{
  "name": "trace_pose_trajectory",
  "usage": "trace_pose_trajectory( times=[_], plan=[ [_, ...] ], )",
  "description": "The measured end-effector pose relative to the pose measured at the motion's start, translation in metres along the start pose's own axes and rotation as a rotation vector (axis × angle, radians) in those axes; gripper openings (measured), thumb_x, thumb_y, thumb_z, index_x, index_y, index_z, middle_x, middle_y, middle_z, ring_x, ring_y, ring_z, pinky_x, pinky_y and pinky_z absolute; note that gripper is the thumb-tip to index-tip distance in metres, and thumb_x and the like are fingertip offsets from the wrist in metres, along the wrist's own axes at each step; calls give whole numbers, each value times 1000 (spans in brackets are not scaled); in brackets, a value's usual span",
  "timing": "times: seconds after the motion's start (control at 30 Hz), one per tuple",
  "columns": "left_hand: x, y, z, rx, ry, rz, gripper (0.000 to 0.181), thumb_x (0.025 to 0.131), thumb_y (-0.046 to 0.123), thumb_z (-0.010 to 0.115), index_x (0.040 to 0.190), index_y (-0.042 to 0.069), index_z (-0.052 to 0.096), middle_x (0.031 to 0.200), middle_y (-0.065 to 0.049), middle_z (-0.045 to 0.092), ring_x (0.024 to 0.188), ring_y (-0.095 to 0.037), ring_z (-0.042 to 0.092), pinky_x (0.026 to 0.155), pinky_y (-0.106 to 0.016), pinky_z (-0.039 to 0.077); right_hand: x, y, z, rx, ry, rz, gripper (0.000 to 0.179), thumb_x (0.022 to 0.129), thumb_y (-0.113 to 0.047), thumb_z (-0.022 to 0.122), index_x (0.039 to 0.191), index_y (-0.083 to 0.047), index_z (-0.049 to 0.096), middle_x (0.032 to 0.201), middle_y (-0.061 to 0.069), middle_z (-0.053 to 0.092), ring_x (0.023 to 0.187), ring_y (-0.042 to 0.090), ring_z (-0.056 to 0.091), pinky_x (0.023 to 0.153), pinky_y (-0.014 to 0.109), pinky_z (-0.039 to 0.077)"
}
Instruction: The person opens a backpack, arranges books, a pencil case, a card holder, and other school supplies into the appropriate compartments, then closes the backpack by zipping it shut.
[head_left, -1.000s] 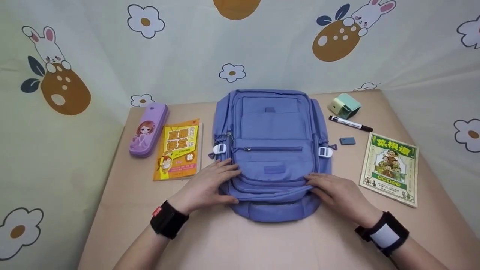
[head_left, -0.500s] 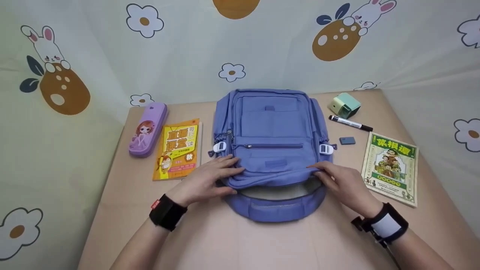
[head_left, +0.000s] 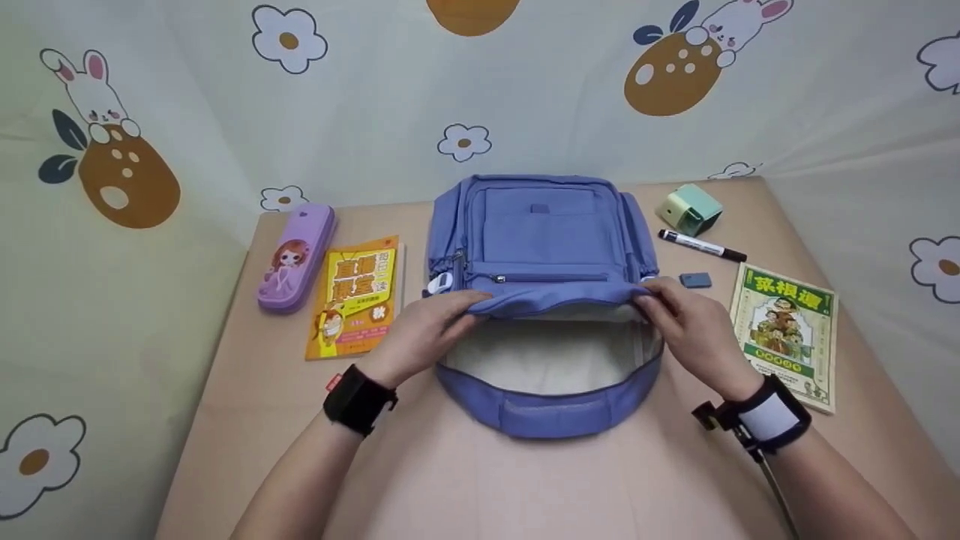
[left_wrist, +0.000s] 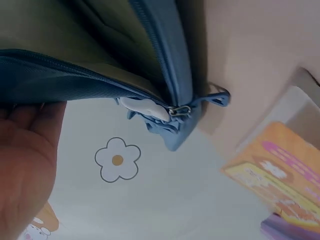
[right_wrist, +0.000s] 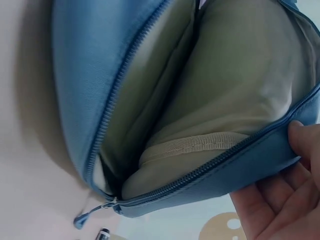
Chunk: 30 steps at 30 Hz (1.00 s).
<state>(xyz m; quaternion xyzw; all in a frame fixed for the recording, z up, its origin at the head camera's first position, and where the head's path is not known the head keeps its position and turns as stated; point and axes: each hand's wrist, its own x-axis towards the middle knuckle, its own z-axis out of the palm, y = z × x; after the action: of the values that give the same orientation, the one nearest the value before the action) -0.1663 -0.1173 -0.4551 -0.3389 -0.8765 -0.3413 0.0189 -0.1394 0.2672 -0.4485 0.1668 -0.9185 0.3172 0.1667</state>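
A blue backpack [head_left: 551, 240] lies on the table with its main compartment unzipped and gaping toward me, showing a pale lining [left_wrist: 55, 35]. My left hand [head_left: 431, 326] holds the raised front panel's edge near its left end; in the left wrist view the fingers [left_wrist: 40, 122] go behind the fabric. At the right end, my right hand [head_left: 697, 330] pinches the same edge, thumb on the zipper side and fingers behind the panel in the right wrist view. Zipper pulls hang at both corners of the opening, such as the blue pull [right_wrist: 82, 220].
Left of the backpack lie a purple pencil case [head_left: 296, 259] and an orange book [head_left: 352, 300]. To its right are a green pencil sharpener [head_left: 690, 210], a black-and-white marker [head_left: 701, 245], a small blue eraser [head_left: 696, 280] and a green book [head_left: 784, 330]. A patterned cloth [head_left: 360, 112] hangs behind.
Both hands have lifted the front panel's edge up and away from me. The compartment, nearly closed a second ago, now gapes wide and shows its lining.
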Motion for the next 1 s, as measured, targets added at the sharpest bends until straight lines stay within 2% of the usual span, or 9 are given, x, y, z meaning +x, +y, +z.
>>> trace_pose_trajectory(
  times=[0.17,0.27,0.4,0.57,0.7,0.8,0.9,1.0],
  plan=[
    [10,3,-2,-1,51,-89,26,106,23,57,129,17,69,116,0,72,102,-14,66,91,-39,54,7,-2,-1,-22,56,-13,16,102,-18,65,115,-10,71,91,2,74,70,14,63,61,33,47],
    [13,6,-2,10,61,-126,24,106,24,56,126,18,70,110,1,72,95,-14,66,86,-39,54,10,-2,-1,-22,60,-9,16,102,-20,65,115,-11,71,90,1,73,69,13,61,60,30,46],
    [14,10,-2,-3,70,-139,24,106,26,58,124,17,71,108,2,73,92,-13,66,84,-38,54,12,-1,-3,-8,56,9,17,103,-20,64,115,-12,72,92,1,74,70,13,63,60,28,47],
    [17,14,0,0,99,-135,21,105,25,59,120,16,71,99,2,70,84,-14,61,78,-38,53,12,-1,-5,3,48,26,18,103,-19,64,115,-10,72,97,4,75,75,16,65,63,33,49],
    [18,14,2,-10,124,-153,20,105,24,60,118,15,72,100,2,70,84,-14,60,77,-37,52,8,-1,-7,49,3,52,20,103,-23,64,117,-12,72,100,2,74,79,14,64,66,26,49],
    [19,14,3,-39,136,-176,20,105,24,60,117,14,73,94,3,67,80,-14,58,72,-36,50,3,4,-13,128,-22,103,25,104,-27,62,121,-11,72,107,2,74,86,11,65,71,19,49],
    [21,15,3,-60,142,-201,21,105,27,59,117,15,73,88,3,63,77,-14,57,70,-34,48,-1,18,-22,191,-28,207,33,106,-33,57,123,-9,71,115,4,72,98,9,65,79,14,49],
    [22,15,3,-77,145,-222,23,105,30,59,117,16,74,85,5,62,75,-14,56,68,-33,47,-5,41,-36,170,-67,338,44,106,-44,53,126,-8,68,115,8,70,98,16,63,78,22,50]
  ],
)
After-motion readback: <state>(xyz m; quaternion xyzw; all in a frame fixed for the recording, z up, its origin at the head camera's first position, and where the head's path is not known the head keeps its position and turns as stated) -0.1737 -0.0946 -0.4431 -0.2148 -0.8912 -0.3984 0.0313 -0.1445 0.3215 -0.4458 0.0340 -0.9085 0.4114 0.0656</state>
